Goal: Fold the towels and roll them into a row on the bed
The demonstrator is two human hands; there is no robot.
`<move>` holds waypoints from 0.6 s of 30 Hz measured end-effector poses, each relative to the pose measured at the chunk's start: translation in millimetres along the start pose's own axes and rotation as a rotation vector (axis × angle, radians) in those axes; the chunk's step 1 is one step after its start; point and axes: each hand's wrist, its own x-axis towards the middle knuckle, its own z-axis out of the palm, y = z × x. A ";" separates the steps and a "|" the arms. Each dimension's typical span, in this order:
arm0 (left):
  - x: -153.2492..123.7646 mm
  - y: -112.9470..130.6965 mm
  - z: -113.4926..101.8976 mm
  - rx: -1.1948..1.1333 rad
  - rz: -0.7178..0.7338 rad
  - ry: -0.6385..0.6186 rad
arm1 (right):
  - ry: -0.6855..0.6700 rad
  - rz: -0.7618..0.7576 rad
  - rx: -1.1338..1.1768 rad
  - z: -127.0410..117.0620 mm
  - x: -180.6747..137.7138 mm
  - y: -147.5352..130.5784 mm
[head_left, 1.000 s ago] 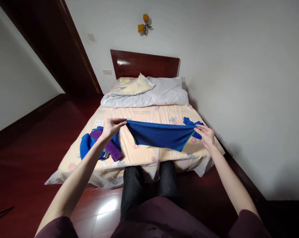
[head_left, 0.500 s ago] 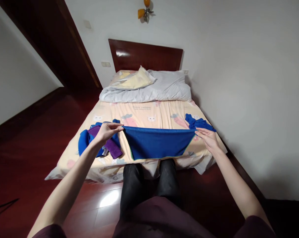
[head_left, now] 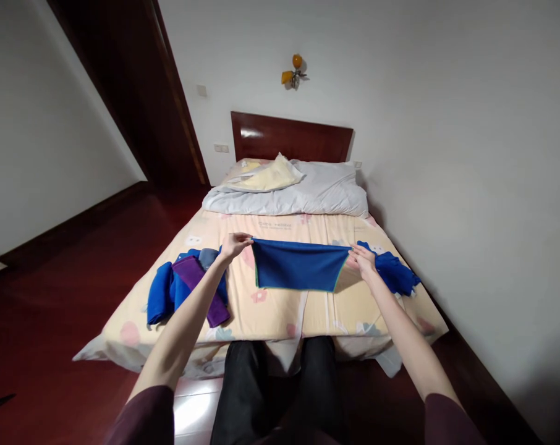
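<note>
A blue cloth [head_left: 298,266] with a thin green edge is stretched between my two hands above the bed. My left hand [head_left: 236,245] pinches its upper left corner, fingers closed. At the upper right corner, my right hand [head_left: 363,259] pinches the cloth in the same way. The lower edge hangs down over the bedsheet. Left of my left forearm lies a group of blue cloths [head_left: 160,293], some rolled, with a folded purple cloth [head_left: 201,287] across them and a grey-blue piece [head_left: 207,258] behind. A crumpled blue cloth [head_left: 394,272] lies just beyond my right hand.
The bed has a peach patterned sheet [head_left: 271,318]. A grey-white quilt [head_left: 326,185] and a pale yellow cloth [head_left: 275,173] lie near the dark wooden headboard [head_left: 293,136]. A wall [head_left: 484,185] runs along the right; dark red floor [head_left: 94,259] lies to the left.
My hands have moved forward over the bed and a little closer together, with the blue cloth still between them. The head view has tilted up.
</note>
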 end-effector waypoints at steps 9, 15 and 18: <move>-59.2 -47.8 2.2 0.178 0.113 0.165 | -0.061 -0.215 -0.118 -16.2 -15.3 75.9; -163.4 -140.3 22.2 0.390 -0.110 -0.045 | -0.205 -0.065 -0.242 -45.6 -81.3 183.0; -196.8 -175.1 30.8 0.437 -0.235 -0.203 | -0.281 0.085 -0.301 -57.4 -106.9 224.5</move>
